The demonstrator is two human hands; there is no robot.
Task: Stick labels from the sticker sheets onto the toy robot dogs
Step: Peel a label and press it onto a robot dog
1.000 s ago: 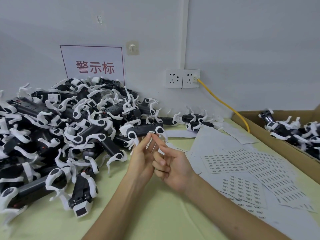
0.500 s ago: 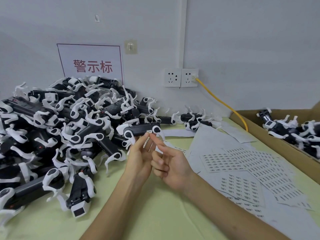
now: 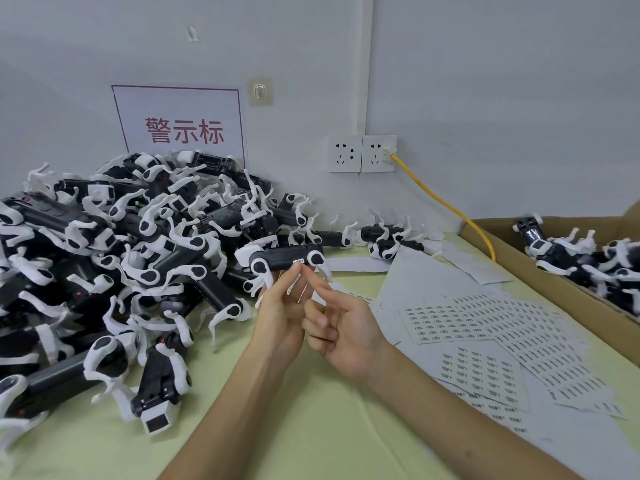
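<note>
My left hand is raised over the table with its fingers pointing up, and it pinches a tiny white label at its fingertips. My right hand has its index finger stretched out, the tip touching the label, and its other fingers are curled in. Just behind the fingertips lies a black and white toy robot dog at the edge of a big heap of dogs. Sticker sheets with rows of small labels lie spread out to the right.
A cardboard box at the right edge holds more toy dogs. A yellow cable runs from the wall socket down behind the box. Bare green tabletop lies under my forearms.
Both hands keep the same pose with fingertips together on the label. They have risen slightly toward the dog behind them.
</note>
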